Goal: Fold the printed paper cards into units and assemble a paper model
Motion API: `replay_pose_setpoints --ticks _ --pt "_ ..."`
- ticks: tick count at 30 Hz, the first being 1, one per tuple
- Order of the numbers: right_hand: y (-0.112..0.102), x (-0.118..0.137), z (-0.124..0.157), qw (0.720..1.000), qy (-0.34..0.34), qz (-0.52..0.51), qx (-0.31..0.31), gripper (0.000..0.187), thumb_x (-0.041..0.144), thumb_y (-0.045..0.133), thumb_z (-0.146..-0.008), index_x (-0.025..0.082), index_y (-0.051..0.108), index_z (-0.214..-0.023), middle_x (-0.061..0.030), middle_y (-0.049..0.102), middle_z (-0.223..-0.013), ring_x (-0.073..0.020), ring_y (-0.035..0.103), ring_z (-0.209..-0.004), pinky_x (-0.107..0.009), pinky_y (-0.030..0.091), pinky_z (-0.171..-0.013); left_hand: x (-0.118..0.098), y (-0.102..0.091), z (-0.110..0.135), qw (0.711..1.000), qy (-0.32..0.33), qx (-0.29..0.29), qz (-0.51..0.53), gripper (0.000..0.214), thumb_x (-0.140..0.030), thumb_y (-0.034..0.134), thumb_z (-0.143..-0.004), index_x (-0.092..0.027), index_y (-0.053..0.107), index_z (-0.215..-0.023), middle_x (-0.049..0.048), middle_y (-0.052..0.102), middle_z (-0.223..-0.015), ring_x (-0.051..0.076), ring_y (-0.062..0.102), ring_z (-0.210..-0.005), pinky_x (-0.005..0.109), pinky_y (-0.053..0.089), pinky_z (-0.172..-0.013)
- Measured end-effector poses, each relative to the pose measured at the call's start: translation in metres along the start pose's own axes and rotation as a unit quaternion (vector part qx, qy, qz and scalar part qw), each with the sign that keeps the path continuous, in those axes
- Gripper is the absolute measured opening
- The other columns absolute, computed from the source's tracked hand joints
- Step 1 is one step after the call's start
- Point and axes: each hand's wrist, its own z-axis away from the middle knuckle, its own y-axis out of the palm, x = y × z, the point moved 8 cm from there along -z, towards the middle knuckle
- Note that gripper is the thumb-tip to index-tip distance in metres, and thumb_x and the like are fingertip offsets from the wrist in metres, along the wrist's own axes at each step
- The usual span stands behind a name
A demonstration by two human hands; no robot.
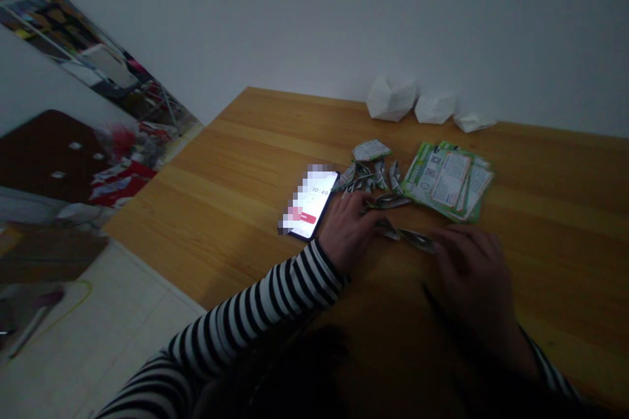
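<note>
L hand [348, 232] and R hand [472, 275] are both low over the wooden table [221, 209], w/ a narrow folded paper strip [405, 237] lying btwn them, roughly flat and angled from 10 to 4 o'clock. The printed strip's left end is just by the L fingers [366, 217], which are curved down and only a little spread. Its right end meets the R fingers [449, 239], held close together and arched over it. Can't tell if either hand is actually pinching: contact looks light, and the R hand is in deep shadow.

At 12 o'clock from the strip, a 2nd folded strip [388, 201] lies close by, and beyond it is a loose heap of small folded paper pieces [366, 177]. At 2 o'clock is a fanned stack of green-printed paper sheets [447, 180], uncut as far as visible. Three white folded paper forms [392, 98] sit in a row along the far table edge by the wall. At 9 o'clock from the L hand, a lit smartphone [309, 204] lies face up, its screen partly pixelated. A black-and-white striped sleeve [255, 301] runs up the L forearm.
</note>
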Motion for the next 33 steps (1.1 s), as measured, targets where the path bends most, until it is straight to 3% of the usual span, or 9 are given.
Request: replay_pose_setpoints --ticks 5,9,12,15,22,25,28,30,33 --pt "-0.01 0.017 -0.004 0.997 -0.079 -0.002 0.001 0.015 0.025 0.058 -0.095 0.02 0.07 -0.104 -0.0093 0.068 -0.098 -0.025 0.062 -0.089 -0.04 0.051 -0.08 -0.009 0.005 0.0 0.998 0.04 0.037 -0.006 0.012 -0.023 0.057 -0.095 -0.016 0.066 -0.092 0.014 0.06 -0.128 0.027 0.057 -0.117 0.046 0.049 -0.098" --pt "-0.003 0.018 -0.003 0.993 -0.099 0.035 0.062 0.016 0.025 0.058 -0.095 0.021 0.073 -0.092 -0.0102 0.07 -0.093 -0.0253 0.063 -0.083 -0.04 0.051 -0.076 -0.02 0.007 0.001 0.995 0.074 0.056 0.033 0.014 -0.021 0.049 -0.097 -0.015 0.061 -0.092 0.0118 0.069 -0.104 0.023 0.064 -0.099 0.04 0.051 -0.091" --pt "0.002 0.013 0.0 0.993 -0.082 0.052 0.07 0.018 0.026 0.055 -0.096 0.02 0.073 -0.095 -0.0092 0.072 -0.096 -0.0247 0.064 -0.086 -0.04 0.051 -0.079 -0.016 0.012 0.004 0.993 0.018 0.077 0.086 0.008 -0.021 0.051 -0.094 -0.016 0.057 -0.096 0.0061 0.066 -0.085 0.019 0.063 -0.078 0.032 0.052 -0.074" --pt "0.003 0.012 0.001 0.995 -0.065 0.059 0.054 0.02 0.027 0.054 -0.098 0.017 0.072 -0.1 -0.0093 0.073 -0.1 -0.0236 0.065 -0.089 -0.039 0.052 -0.082 -0.007 0.016 0.007 0.978 -0.061 0.066 0.187 0.018 -0.016 0.055 -0.087 -0.017 0.051 -0.105 0.0033 0.064 -0.086 0.016 0.062 -0.074 0.027 0.051 -0.068" --pt "0.001 0.01 -0.005 0.995 -0.014 0.095 0.023 0.024 0.034 0.058 -0.096 0.016 0.073 -0.088 -0.0075 0.073 -0.089 -0.0219 0.066 -0.08 -0.034 0.05 -0.075 -0.013 0.02 0.006 0.924 -0.097 0.052 0.367 0.042 -0.014 0.04 -0.095 -0.014 0.048 -0.136 0.016 0.058 -0.127 0.024 0.055 -0.12 0.044 0.044 -0.107" --pt "-0.011 0.007 -0.004 0.997 0.051 0.046 -0.019 0.027 0.037 0.061 -0.093 0.016 0.071 -0.081 -0.0087 0.072 -0.086 -0.0228 0.066 -0.079 -0.034 0.049 -0.072 -0.01 0.026 0.009 0.874 -0.165 0.068 0.453 0.042 -0.023 0.045 -0.097 -0.015 0.053 -0.138 0.0141 0.058 -0.127 0.024 0.054 -0.118 0.042 0.041 -0.108" --pt "-0.024 -0.006 0.008 0.964 0.226 -0.106 -0.087 0.025 0.041 0.065 -0.088 0.017 0.07 -0.082 -0.0064 0.071 -0.077 -0.0186 0.065 -0.064 -0.028 0.048 -0.058 -0.005 0.04 0.016 0.774 -0.259 0.083 0.572 0.048 -0.04 0.051 -0.098 -0.014 0.057 -0.138 0.0118 0.063 -0.116 0.02 0.058 -0.103 0.036 0.045 -0.098" --pt "-0.015 -0.003 0.019 0.923 0.31 -0.219 -0.057 0.026 0.044 0.068 -0.085 0.019 0.068 -0.081 -0.0016 0.069 -0.063 -0.0156 0.06 -0.049 -0.025 0.043 -0.044 -0.004 0.049 0.02 0.711 -0.304 0.071 0.63 0.057 -0.048 0.061 -0.092 -0.014 0.059 -0.137 0.01 0.065 -0.108 0.017 0.059 -0.093 0.032 0.045 -0.091" --pt "0.01 0.022 0.026 0.879 0.326 -0.345 0.041 0.028 0.047 0.069 -0.084 0.02 0.065 -0.076 0.0021 0.063 -0.05 -0.0123 0.053 -0.038 -0.022 0.04 -0.039 -0.003 0.056 0.025 0.663 -0.348 0.032 0.662 0.06 -0.048 0.075 -0.082 -0.015 0.066 -0.13 0.0069 0.066 -0.098 0.015 0.058 -0.087 0.029 0.045 -0.088"
